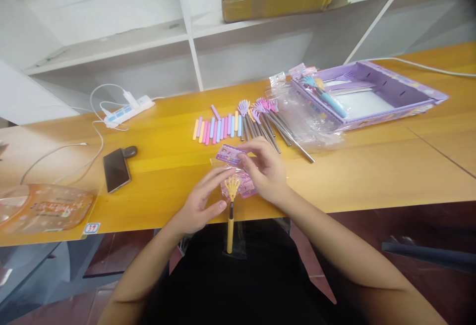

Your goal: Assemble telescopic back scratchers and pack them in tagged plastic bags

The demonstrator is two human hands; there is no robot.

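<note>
My right hand (268, 170) pinches a small purple printed card (228, 153) above the table. Beside it, my left hand (203, 201) has its fingers stretched out and apart, fingertips close to the card's lower side, holding nothing I can see. Between my hands lies a yellow back scratcher (230, 233) on clear plastic, its claw head on the table and its handle reaching past the edge toward my lap. Under the claw are pink printed cards (248, 186), partly covered by my right hand.
Colored handle sleeves (213, 131) lie in a row beyond my hands, next to several metal-rod back scratchers (266, 119). Clear bags (297, 117) lean on a purple display box (401, 102). Leftward are a phone (116, 170), a power strip (128, 111) and an orange pouch (48, 208).
</note>
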